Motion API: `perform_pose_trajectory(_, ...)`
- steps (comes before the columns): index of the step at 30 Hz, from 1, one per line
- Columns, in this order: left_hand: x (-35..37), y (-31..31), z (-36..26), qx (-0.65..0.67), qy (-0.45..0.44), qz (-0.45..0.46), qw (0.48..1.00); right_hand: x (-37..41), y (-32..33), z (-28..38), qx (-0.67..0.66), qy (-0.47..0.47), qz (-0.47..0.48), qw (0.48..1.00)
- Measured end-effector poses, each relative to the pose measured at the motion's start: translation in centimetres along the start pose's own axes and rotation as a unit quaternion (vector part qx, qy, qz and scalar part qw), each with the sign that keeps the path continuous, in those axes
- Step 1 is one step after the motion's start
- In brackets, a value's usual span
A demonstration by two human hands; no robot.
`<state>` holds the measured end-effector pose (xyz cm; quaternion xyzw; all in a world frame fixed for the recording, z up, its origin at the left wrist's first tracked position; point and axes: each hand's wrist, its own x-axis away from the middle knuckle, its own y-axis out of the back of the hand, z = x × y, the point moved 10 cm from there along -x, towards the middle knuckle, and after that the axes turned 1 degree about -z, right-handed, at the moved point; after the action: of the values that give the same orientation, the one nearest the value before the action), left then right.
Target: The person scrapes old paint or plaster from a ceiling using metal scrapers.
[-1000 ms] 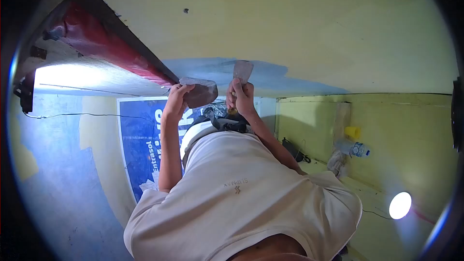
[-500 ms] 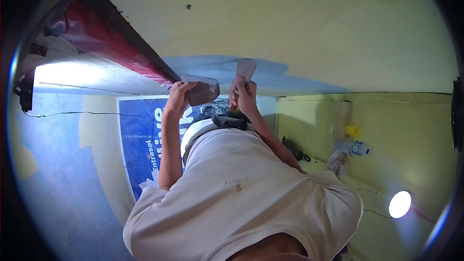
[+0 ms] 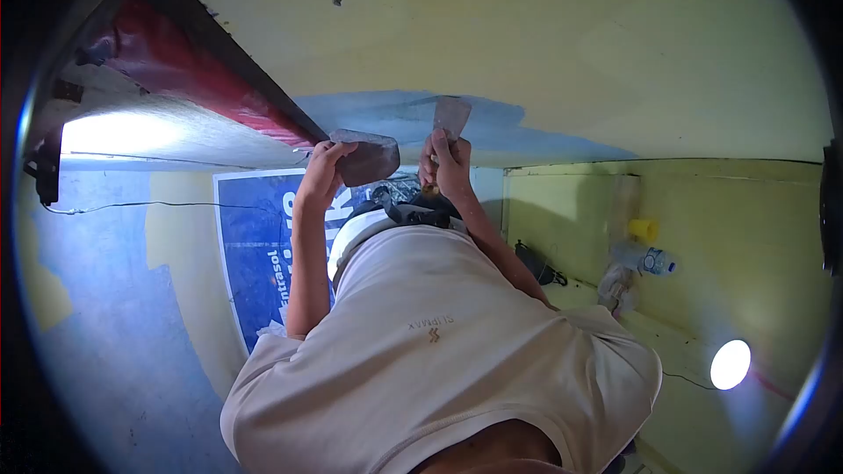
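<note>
Left hand (image 3: 323, 173): closed on a flat grey-brown plate with angled corners (image 3: 373, 163), thumb on its upper face, fingers mostly hidden behind. Plate is tilted, its broad end pointing toward my right hand.

Right hand (image 3: 450, 168): wrapped round the handle of a putty knife with a flat grey flared blade (image 3: 452, 115), blade pointing up and away from me. Handle end shows yellowish below the fingers. Blade sits in front of the blue paint patch (image 3: 544, 136) on the pale yellow wall (image 3: 544, 35); can't tell if it touches. Plate and knife are apart, side by side, ahead of my waist.

Left of the plate, a glossy red sheet (image 3: 189, 75) runs along a dark edge strip (image 3: 230, 54), whose lower end is close to my left hand. Blue poster with white lettering (image 3: 250, 250) is on the left, partly behind my left forearm.

Off right: clear plastic bottle with blue cap (image 3: 654, 261) lying on its side, small yellow object (image 3: 644, 229) just beside it. Round white lamp (image 3: 731, 364) is lit, thin dark cable running to it.
</note>
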<state>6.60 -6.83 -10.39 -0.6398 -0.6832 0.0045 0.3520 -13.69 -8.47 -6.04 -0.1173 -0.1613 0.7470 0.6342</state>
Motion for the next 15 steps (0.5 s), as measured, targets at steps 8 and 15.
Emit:
perform_pose_trajectory(8,-0.9,2.1,1.3,-0.005,-0.002,-0.032,0.999,0.2,0.3,1.0,0.007,0.000,-0.006,1.000)
perform_pose_trajectory(15,-0.3,0.3,0.8,0.028,0.019,0.015,0.999,0.4,0.7,0.6,0.013,-0.012,-0.012,1.000)
